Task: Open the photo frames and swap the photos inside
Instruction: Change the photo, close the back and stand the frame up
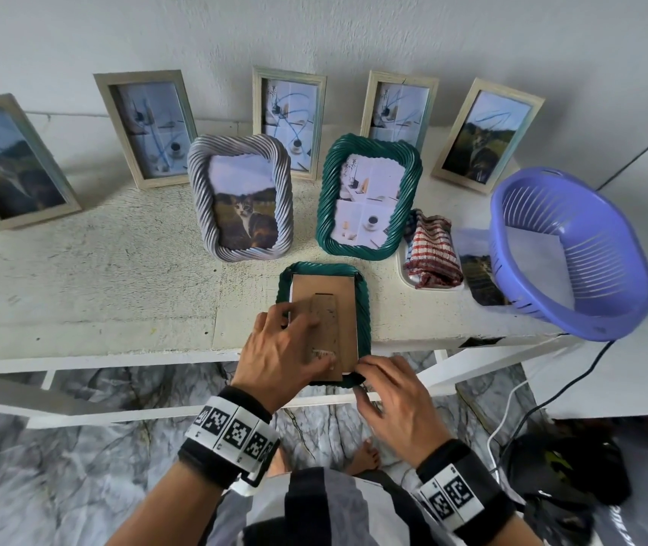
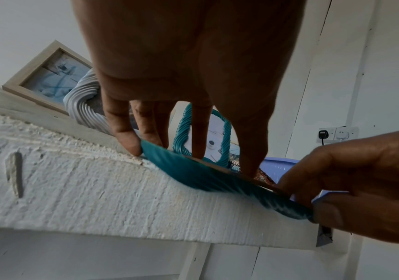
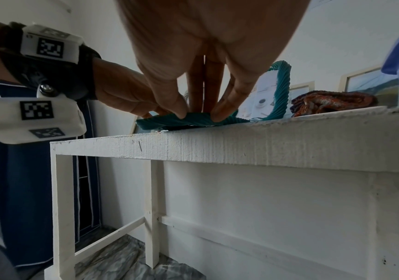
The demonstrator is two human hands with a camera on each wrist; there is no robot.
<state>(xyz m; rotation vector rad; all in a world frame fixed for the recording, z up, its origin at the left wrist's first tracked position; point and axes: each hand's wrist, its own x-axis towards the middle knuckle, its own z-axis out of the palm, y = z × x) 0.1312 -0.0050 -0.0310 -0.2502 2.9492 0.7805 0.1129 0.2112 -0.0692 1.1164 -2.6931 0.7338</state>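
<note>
- Right hand (image 1: pixel 389 396) pinches the near bottom edge of the green frame (image 1: pixel 363 305): thumb and fingers curl round the twisted rim, clearest in the right wrist view.
- Left hand (image 1: pixel 283 348) lies flat on the cardboard back (image 1: pixel 344 301), fingers straight and pressing down, one fingertip against the frame's left edge. It presses and grips nothing.
- The frame lies face down at centre of the head view, near edge hanging a little over the front lip of the white table (image 1: pixel 117 277).
- Stand flap (image 1: pixel 326 313) lies flat along the middle of the back.
- Handling, my guess: the frame is light, rigid and ribbed, so the rim grips well. The back is thin board that flexes, so lift it from a corner or by the flap. There may be glass underneath; keep it flat and off the edge.
- Further up: a grey frame (image 1: pixel 241 199) with a cat photo and a second green frame (image 1: pixel 369 199) stand upright side by side.
- Right side: checked cloth (image 1: pixel 432 250), loose photo (image 1: pixel 480 269), purple basket (image 1: pixel 574 254).
- Five plain frames lean against the wall along the top.
</note>
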